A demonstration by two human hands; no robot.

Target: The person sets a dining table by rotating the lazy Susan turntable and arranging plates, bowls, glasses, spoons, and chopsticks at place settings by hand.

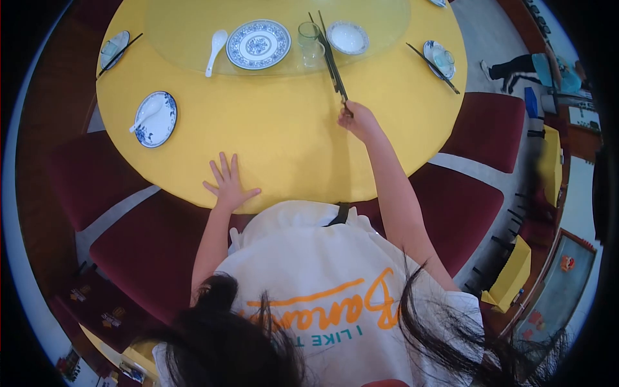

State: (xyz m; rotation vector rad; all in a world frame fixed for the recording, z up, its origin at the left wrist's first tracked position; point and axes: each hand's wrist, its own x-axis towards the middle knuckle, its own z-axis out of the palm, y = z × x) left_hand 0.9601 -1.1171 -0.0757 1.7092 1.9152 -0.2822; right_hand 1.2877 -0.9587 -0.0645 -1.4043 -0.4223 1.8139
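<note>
My left hand (230, 187) lies flat on the yellow tablecloth (258, 116) near the table's edge, fingers spread, holding nothing. With fingers closed, my right hand (356, 120) grips the lower ends of several dark chopsticks (334, 76). They point away from me, their far ends between a clear glass mug (311, 48) and a small white bowl (347, 38) with a blue rim pattern. Left of the mug is a blue-and-white plate (258, 44), and beside that a white spoon (216, 53). These dishes rest on the glass turntable (187, 32).
A patterned plate with a spoon (156, 120) sits at left. Place settings with chopsticks lie at the far left (115, 50) and far right (440, 59). Dark red chairs (487, 129) surround the table. Another person (548, 69) stands at far right.
</note>
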